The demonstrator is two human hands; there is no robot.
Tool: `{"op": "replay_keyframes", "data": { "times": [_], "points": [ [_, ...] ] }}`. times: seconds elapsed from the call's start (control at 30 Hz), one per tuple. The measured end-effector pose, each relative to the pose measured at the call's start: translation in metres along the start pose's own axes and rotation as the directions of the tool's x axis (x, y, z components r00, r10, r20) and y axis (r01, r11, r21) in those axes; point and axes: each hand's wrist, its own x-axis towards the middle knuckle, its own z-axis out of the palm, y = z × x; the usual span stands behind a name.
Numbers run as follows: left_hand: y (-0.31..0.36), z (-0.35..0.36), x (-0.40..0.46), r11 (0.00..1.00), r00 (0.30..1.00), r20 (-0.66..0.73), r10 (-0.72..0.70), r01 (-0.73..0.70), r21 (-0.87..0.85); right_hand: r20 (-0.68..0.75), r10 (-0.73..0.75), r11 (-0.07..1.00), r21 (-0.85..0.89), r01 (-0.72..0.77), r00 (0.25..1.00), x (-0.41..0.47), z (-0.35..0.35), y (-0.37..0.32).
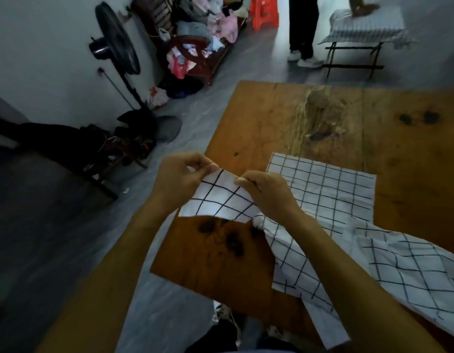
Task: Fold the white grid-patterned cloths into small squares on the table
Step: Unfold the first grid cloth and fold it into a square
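no readable text, labels or numbers anywhere

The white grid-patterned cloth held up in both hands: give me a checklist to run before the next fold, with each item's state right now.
1. Left hand pinches the top edge of the lifted white grid-patterned cloth: ok.
2. Right hand pinches the same edge close beside it: ok.
3. Held edges lined up evenly: cannot tell, fingers cover them.
4. Bare brown wooden table beneath to lay the cloth on: ok.
5. Flat grid-patterned cloth lying on the table is apart from the held piece: cannot tell, the right hand hides where they meet.
6. Rumpled grid-patterned cloth at the near right edge is smoothed out: not ok.
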Motion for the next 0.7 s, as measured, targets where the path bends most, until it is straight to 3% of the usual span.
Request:
{"op": "replay_keyframes", "data": {
  "times": [0.23,0.47,0.6,0.7],
  "points": [
    [-0.02,-0.032,-0.026,0.991,0.993,-0.05,-0.111,0.107,-0.085,0.086,-0.005,0.996,-0.087,0.013,0.996,-0.008,0.013,-0.009],
    [-0.061,-0.083,-0.056,0.968,0.977,-0.117,-0.179,0.153,-0.196,0.283,0.206,0.944,-0.31,-0.114,0.937,-0.008,0.035,-0.031],
    [-0.101,-0.129,-0.089,0.961,0.971,-0.101,-0.215,0.192,-0.2,0.213,0.263,0.947,-0.243,-0.21,0.941,-0.01,0.074,-0.071],
    [-0.134,-0.158,-0.117,0.967,0.975,-0.092,-0.204,0.186,-0.174,0.132,0.15,0.978,-0.168,-0.127,0.98,0.003,0.122,-0.126]
  ]
}}
